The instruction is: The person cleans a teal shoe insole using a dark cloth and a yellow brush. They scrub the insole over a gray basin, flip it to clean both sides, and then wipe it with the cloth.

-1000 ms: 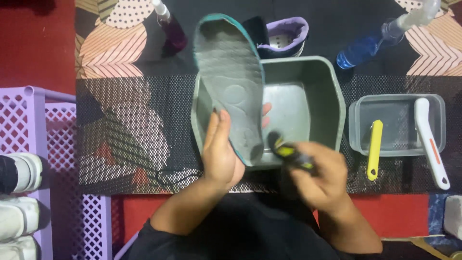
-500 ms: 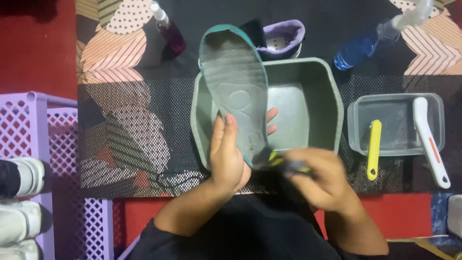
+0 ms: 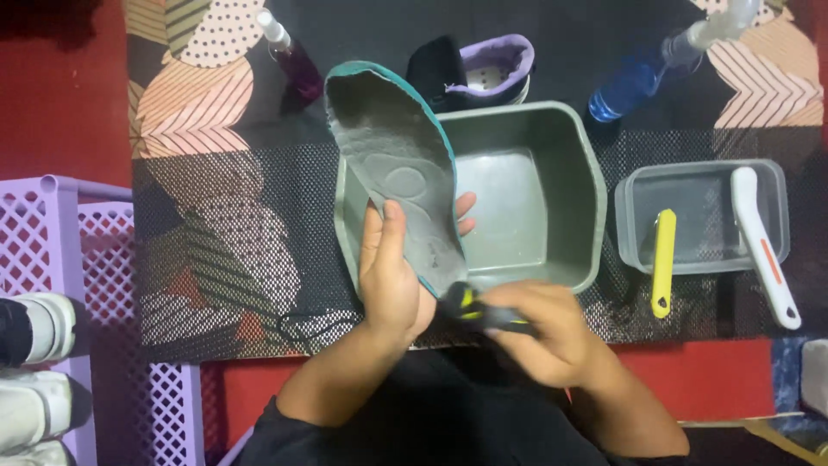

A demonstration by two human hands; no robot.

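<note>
From the head camera, the left hand (image 3: 392,280) stands at about 6 o'clock of the frame's middle and grips a grey insole (image 3: 392,173) with a teal edge; the thumb lies across the face of it and the fingertips peek out from behind at 3 o'clock of the heel, so the hand is clamped on the lower third and the toe end rises toward 11 o'clock. Held this way, the insole leans over the left rim of the grey basin (image 3: 569,198), likely so that anything running off it falls inside, where a shallow film of water seems to sit. The right hand (image 3: 552,336), at 5 o'clock of the insole's heel, is curled closed around a dark brush (image 3: 470,304) with yellow marks, its head touching the insole's lower edge; the fist grip suits scrubbing pressure. At 12 o'clock of the basin sits a black and lilac shoe (image 3: 483,69), opening upward, near the work. At 3 o'clock of the basin, a clear tub (image 3: 768,181) holds a yellow tool (image 3: 662,259) and a white brush (image 3: 763,246), both propped with handles over the near rim, easy to grab. Two spray bottles stand at the far edge: a purple bottle (image 3: 293,60) at 11 o'clock, a blue bottle (image 3: 638,82) at 1 o'clock. Everything rests on a patterned mat (image 3: 207,233), probably there to catch drips. At 9 o'clock stands a lilac lattice crate (image 3: 52,250), with white shoes (image 3: 34,380) showing by it at 8 o'clock.
</note>
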